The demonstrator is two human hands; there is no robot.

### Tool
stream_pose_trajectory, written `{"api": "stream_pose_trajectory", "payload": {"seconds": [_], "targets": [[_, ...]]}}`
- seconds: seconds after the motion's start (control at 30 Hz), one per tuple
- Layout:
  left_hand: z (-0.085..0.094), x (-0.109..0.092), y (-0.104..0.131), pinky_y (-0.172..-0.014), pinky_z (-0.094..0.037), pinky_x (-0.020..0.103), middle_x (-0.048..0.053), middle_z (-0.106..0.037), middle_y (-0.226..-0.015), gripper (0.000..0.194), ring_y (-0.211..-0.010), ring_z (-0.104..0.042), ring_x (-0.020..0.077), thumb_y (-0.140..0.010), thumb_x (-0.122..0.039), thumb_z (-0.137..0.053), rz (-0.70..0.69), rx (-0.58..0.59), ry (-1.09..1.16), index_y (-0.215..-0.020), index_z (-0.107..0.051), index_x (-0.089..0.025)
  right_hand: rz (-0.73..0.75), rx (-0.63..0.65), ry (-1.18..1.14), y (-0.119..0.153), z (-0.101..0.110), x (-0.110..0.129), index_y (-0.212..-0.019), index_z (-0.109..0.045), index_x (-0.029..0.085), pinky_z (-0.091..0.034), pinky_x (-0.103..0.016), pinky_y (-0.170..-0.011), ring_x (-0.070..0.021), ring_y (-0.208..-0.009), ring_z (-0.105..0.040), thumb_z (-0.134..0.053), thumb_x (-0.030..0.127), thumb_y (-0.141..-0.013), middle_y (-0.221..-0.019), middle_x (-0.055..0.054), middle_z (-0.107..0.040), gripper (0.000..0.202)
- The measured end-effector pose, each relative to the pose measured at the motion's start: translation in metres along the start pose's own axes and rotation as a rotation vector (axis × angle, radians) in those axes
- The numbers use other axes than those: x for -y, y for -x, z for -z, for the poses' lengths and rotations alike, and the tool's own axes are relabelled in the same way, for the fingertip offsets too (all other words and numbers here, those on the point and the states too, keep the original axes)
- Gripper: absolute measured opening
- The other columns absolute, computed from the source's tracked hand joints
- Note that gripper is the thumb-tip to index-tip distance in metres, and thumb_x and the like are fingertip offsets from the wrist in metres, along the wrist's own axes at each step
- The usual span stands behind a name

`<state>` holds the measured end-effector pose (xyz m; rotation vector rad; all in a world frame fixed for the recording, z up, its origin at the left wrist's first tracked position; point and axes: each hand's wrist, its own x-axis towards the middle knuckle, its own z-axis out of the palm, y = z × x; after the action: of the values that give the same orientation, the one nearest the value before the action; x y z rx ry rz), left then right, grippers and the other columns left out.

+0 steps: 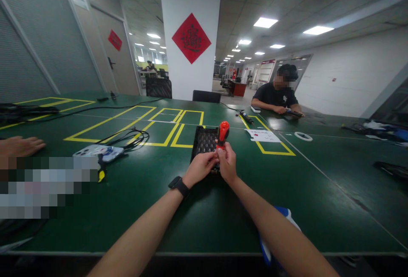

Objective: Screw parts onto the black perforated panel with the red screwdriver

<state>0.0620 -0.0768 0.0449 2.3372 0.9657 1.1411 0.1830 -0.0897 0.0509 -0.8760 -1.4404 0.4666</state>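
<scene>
A screwdriver with a red and black handle (224, 129) stands roughly upright, its handle end up. My right hand (227, 162) is closed around its lower part, over the near end of a black case (204, 138). This open case has a patterned inside and lies on the green table. My left hand (204, 163), with a dark band on the wrist, meets the right hand there, its fingertips pinched together. What they hold, if anything, is hidden. The screwdriver's tip is covered by my fingers.
A bagged item (98, 151) with black cables lies left, near another person's hand (24, 146). Yellow tape (159, 144) outlines areas on the table. A white paper (264, 135) and a tape roll (303, 136) lie right. Another person (277, 96) sits across.
</scene>
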Motion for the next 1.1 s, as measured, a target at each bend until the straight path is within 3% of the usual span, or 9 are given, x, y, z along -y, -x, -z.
{"api": "stream_pose_trajectory", "payload": {"seconds": [0.3,0.47,0.6,0.7,0.77,0.9,1.0,1.1], "targets": [[-0.001,0.001,0.001,-0.072,-0.044,0.024,0.005,-0.067,-0.084,0.022,-0.077,-0.06,0.0158,-0.084,-0.024,-0.043,-0.035,-0.039,-0.024,-0.089,-0.063,-0.016,0.011,-0.021,-0.094,-0.002,-0.003,0.005,-0.1,-0.047,0.019,-0.042,-0.021,-0.059,-0.0084,-0.061,-0.05,-0.053,0.031,-0.078,-0.079,0.001,-0.054,0.025],[0.016,-0.006,0.0,-0.073,-0.043,0.023,0.004,-0.066,-0.087,0.023,-0.078,-0.06,0.0139,-0.085,-0.031,-0.043,-0.005,-0.263,0.018,-0.091,-0.061,-0.017,0.035,-0.045,-0.127,-0.006,0.001,0.01,-0.109,-0.045,0.02,-0.038,-0.019,-0.053,-0.0053,-0.054,-0.043,-0.053,0.03,-0.079,-0.081,0.002,-0.05,0.033],[0.035,0.011,-0.002,-0.069,-0.043,0.022,0.002,-0.063,-0.075,0.028,-0.071,-0.058,0.0126,-0.086,-0.036,-0.037,0.17,-0.49,-0.025,-0.088,-0.056,-0.016,0.011,-0.202,-0.115,-0.011,0.007,0.006,-0.103,-0.046,0.019,-0.035,-0.018,-0.05,-0.0047,-0.052,-0.04,-0.045,0.032,-0.083,-0.08,0.001,-0.05,0.023],[0.044,0.04,0.002,-0.06,-0.038,0.021,0.001,-0.06,-0.065,0.035,-0.061,-0.054,0.0118,-0.087,-0.04,-0.032,0.422,-0.555,-0.243,-0.075,-0.055,-0.016,-0.032,-0.345,-0.103,-0.018,0.012,-0.003,-0.098,-0.046,0.018,-0.035,-0.018,-0.049,-0.0052,-0.05,-0.04,-0.042,0.036,-0.084,-0.076,0.001,-0.051,0.023],[0.047,0.058,0.005,-0.057,-0.034,0.022,0.002,-0.059,-0.064,0.038,-0.061,-0.052,0.0128,-0.086,-0.04,-0.029,0.58,-0.524,-0.396,-0.071,-0.055,-0.017,-0.067,-0.417,-0.113,-0.022,0.015,-0.009,-0.095,-0.046,0.018,-0.033,-0.017,-0.046,-0.0054,-0.048,-0.038,-0.042,0.039,-0.084,-0.07,0.003,-0.05,0.024],[0.046,0.079,0.01,-0.054,-0.03,0.024,0.007,-0.064,-0.075,0.037,-0.066,-0.055,0.0163,-0.083,-0.04,-0.032,0.767,-0.273,-0.523,-0.07,-0.058,-0.018,-0.118,-0.486,-0.157,-0.027,0.018,-0.016,-0.086,-0.045,0.018,-0.03,-0.017,-0.042,-0.0058,-0.045,-0.037,-0.044,0.043,-0.082,-0.06,0.005,-0.046,0.025],[0.041,0.082,0.012,-0.056,-0.032,0.024,0.008,-0.066,-0.081,0.035,-0.071,-0.058,0.0186,-0.081,-0.041,-0.035,0.806,-0.132,-0.555,-0.072,-0.061,-0.019,-0.133,-0.471,-0.166,-0.025,0.016,-0.016,-0.081,-0.045,0.018,-0.03,-0.017,-0.042,-0.006,-0.045,-0.037,-0.046,0.043,-0.08,-0.056,0.006,-0.044,0.025],[0.037,0.081,0.014,-0.06,-0.036,0.025,0.009,-0.067,-0.082,0.037,-0.075,-0.059,0.0205,-0.08,-0.041,-0.034,0.751,-0.064,-0.621,-0.073,-0.064,-0.02,-0.115,-0.443,-0.151,-0.024,0.014,-0.012,-0.077,-0.048,0.017,-0.029,-0.017,-0.042,-0.006,-0.044,-0.036,-0.042,0.044,-0.082,-0.056,0.005,-0.044,0.028]]}}
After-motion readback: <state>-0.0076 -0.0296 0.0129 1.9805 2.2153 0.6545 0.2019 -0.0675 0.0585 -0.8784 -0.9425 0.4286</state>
